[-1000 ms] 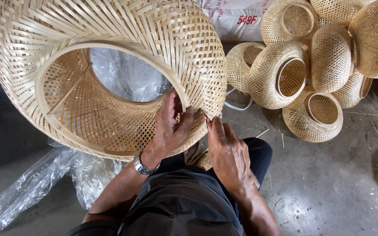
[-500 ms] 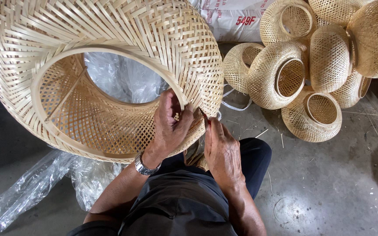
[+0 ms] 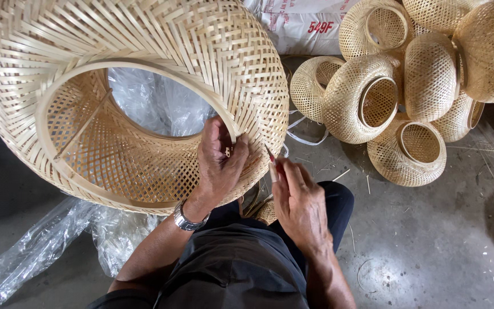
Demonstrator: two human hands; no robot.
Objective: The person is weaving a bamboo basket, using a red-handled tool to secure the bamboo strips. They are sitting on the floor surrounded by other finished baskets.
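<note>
A large woven bamboo lampshade (image 3: 144, 63) with an open round rim rests against my lap, tilted toward me. My left hand (image 3: 219, 163), a metal watch on its wrist, grips the shade's rim at the lower right edge. Just to the right, my right hand (image 3: 298, 197) holds a small pointed tool (image 3: 271, 163) whose tip touches the weave near the rim.
A pile of several smaller woven bamboo shades (image 3: 413, 80) lies at the upper right on the concrete floor (image 3: 430, 240). A white printed sack (image 3: 304, 26) lies behind. Clear plastic sheeting (image 3: 41, 252) spreads at the lower left. Loose bamboo slivers are scattered on the floor.
The big shade has turned and shifted slightly left. My left hand has regripped the rim, and my right hand has moved up toward the weave with the tool.
</note>
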